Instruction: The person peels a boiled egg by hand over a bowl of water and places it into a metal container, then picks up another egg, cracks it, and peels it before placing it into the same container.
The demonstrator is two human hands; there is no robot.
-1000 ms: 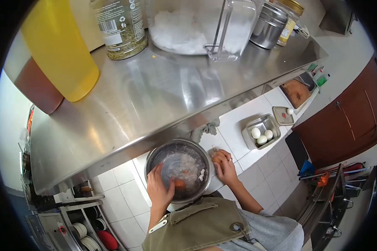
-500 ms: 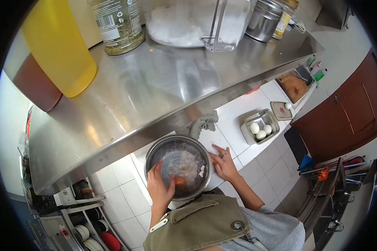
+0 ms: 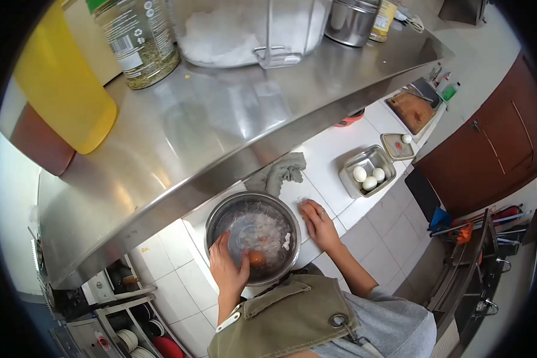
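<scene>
A steel bowl on the white tiled counter holds water with ice and pale bits in it. A brown egg lies in the bowl near its front. My left hand reaches over the bowl's left rim, thumb apart from the fingers, its thumb tip beside the egg. Its fingertips are partly hidden at the water. To the right of the bowl, my right hand rests over the counter with its fingers stretched out. A small pale scrap, too small to name, lies by its fingertips.
A grey cloth lies behind the bowl. Several white eggs sit in a steel container to the right, near its lid. A steel shelf overhangs the counter, bearing bottles and jars. Further right is a cutting board.
My right hand has shifted up and away from the bowl's rim, onto the counter. My left hand stays at the bowl beside the egg. The view has shifted slightly.
</scene>
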